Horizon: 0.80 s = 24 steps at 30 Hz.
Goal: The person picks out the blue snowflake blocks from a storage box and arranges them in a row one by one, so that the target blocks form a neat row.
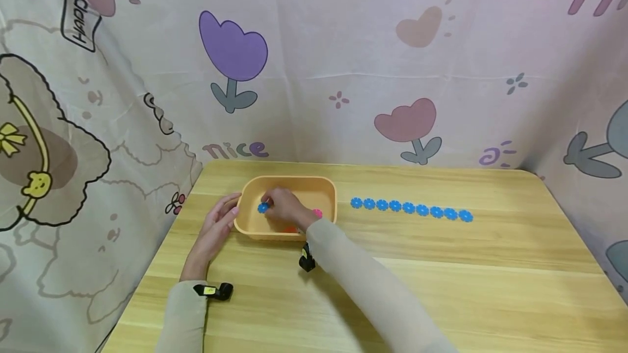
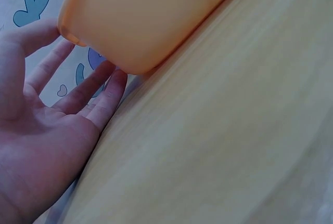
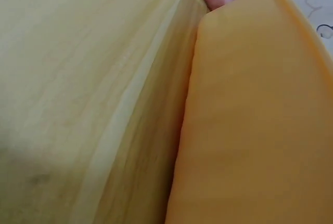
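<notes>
An orange-yellow plastic container [image 1: 321, 184] stands on the wooden table. My left hand [image 1: 218, 227] is at its left end, fingers fairly straight, fingertips touching the wall; the left wrist view shows this hand [image 2: 49, 130] below the container's underside [image 2: 135, 21]. Inside the container, my right hand [image 1: 284, 204] pinches a blue flower-shaped plastic piece [image 1: 263, 207] between its fingertips. A pink piece [image 1: 318, 213] and a red piece [image 1: 290, 230] lie in the container, partly hidden by my right hand and forearm. In the right wrist view the container's wall [image 3: 255, 109] hides my right hand.
To the right of the container, several blue flower-shaped pieces [image 1: 409, 208] form a slightly slanted row on the table [image 1: 490, 287]. A printed cloth [image 1: 314, 31] hangs behind the table and along its left side. Each wrist wears a small black camera [image 1: 307, 259].
</notes>
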{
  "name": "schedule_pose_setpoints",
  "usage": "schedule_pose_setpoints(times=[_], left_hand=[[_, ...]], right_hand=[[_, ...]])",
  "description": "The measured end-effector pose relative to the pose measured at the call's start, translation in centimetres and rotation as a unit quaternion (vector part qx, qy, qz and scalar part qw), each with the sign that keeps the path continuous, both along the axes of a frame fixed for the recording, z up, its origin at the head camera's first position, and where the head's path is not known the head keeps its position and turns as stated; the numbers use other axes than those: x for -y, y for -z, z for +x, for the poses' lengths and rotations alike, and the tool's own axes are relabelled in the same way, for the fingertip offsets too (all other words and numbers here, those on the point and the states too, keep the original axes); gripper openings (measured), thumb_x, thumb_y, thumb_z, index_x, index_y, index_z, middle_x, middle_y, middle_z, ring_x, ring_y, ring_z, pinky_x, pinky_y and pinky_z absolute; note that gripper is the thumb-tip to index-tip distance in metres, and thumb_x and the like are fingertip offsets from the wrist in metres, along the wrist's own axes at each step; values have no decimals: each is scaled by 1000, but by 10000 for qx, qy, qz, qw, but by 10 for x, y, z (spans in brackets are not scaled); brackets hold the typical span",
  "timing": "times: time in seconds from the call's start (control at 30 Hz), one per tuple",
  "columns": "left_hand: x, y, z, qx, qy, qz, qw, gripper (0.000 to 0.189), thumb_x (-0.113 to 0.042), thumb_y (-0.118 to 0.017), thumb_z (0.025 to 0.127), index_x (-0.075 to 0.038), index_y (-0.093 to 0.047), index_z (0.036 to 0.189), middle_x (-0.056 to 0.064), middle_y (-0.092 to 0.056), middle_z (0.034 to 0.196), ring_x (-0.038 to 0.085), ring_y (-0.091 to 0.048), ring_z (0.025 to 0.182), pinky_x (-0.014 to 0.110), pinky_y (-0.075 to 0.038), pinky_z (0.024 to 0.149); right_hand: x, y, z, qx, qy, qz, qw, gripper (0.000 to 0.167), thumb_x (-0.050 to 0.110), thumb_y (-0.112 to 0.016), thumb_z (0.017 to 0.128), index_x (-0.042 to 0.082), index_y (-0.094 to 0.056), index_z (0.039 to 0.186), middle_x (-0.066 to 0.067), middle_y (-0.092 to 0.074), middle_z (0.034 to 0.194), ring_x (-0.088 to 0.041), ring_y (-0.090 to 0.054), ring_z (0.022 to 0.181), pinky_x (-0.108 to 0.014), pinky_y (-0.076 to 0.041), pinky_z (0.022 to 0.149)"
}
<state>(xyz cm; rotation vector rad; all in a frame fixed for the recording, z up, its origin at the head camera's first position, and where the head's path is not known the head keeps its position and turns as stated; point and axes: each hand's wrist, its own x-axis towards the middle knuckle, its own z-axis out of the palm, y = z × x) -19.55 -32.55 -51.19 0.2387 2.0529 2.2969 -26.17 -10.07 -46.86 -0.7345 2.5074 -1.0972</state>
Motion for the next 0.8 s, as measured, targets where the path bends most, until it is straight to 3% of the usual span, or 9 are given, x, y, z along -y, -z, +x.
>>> schedule_pose_setpoints(times=[0.4, 0.7, 0.8], left_hand=[[2, 5, 3, -161, 84, 1, 9998, 47, -9, -47, 110, 0, -36, 155, 15, -44, 150, 18, -52, 131, 28, -51, 102], [1, 0, 1, -76, -10, 74, 9999, 48, -10, -49, 109, 1, -37, 154, 20, -42, 152, 21, -52, 132, 29, -52, 102], [1, -1, 1, -50, 9, 49, 10000, 48, -11, -49, 109, 1, -36, 154, 22, -40, 153, 21, -52, 132, 29, -52, 102]], right_hand=[[1, 7, 2, -506, -179, 451, 9975, 23, 14, -80, 90, 5, -73, 110, -1, -63, 93, -12, -52, 82, -19, -47, 76], [-6, 1, 6, 30, 1, -106, 9999, 18, 6, -72, 96, 8, -61, 110, -2, -66, 93, -14, -58, 79, -20, -51, 70], [-8, -3, 6, 34, 18, -133, 9999, 14, 5, -67, 99, 8, -62, 111, -3, -68, 94, -14, -59, 78, -20, -51, 68]])
